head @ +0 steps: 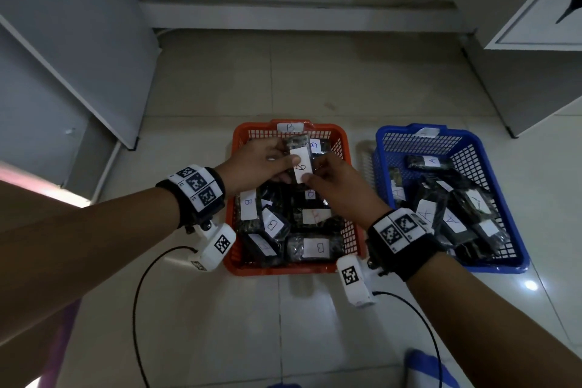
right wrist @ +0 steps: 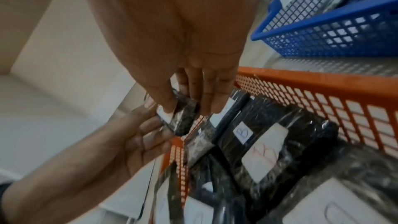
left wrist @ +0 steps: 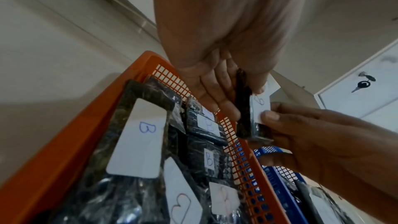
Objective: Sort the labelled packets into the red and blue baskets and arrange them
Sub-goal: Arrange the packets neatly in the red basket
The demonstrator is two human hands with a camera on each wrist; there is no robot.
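Both hands pinch one B packet (head: 300, 164) at frame centre, above red basket (head: 343, 253): left hand (head: 256, 164) grip on its top, right hand (head: 337, 181) grip on its bottom. Step: arranging the B pile. Next, likely lower it into a gap; blue basket (head: 516, 257), right, holds the A packets.

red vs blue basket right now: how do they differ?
The red basket carries a B tag and B-labelled packets; the blue basket holds A-labelled ones. Both hands, left hand and right hand, hold a B packet above the red basket; nothing hovers over the blue. Both are mesh-walled plastic baskets on the floor.
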